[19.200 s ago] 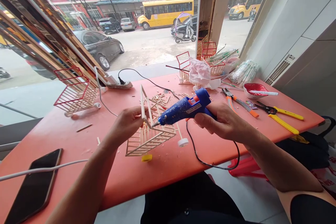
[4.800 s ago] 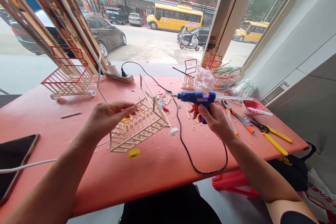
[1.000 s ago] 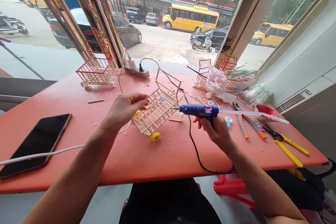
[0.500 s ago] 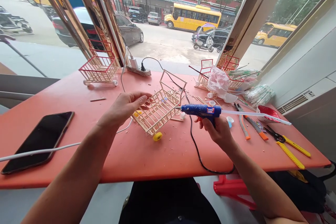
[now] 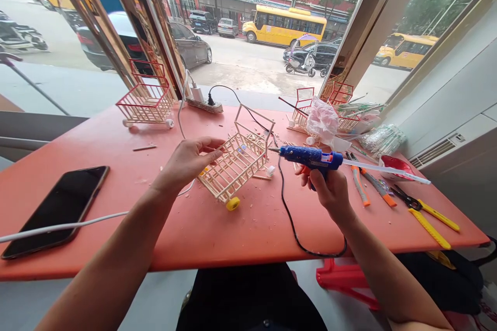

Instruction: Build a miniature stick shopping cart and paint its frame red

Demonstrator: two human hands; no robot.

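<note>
My left hand [image 5: 196, 160] is closed on the far left side of a small shopping cart [image 5: 233, 165] built of thin wooden sticks. The cart is tilted, with a yellow wheel [image 5: 233, 203] at its lower corner and its handle frame rising at the back right. In my right hand [image 5: 328, 186] is a blue hot glue gun [image 5: 306, 156], gripped by its handle. Its nozzle points left, just short of the cart's right end. A long clear glue stick [image 5: 384, 169] sticks out from the gun's rear.
A finished-looking cart with red rims [image 5: 145, 95] stands back left near a power strip [image 5: 205, 105]. A phone [image 5: 58, 209] lies left. Utility knives [image 5: 373, 186], yellow-handled pliers [image 5: 425, 212] and a red bowl [image 5: 399, 165] lie right. A black cord [image 5: 289, 217] loops over the table.
The glue gun has moved right and slightly up, its nozzle drawing away from the cart. My left hand and the cart have barely moved.
</note>
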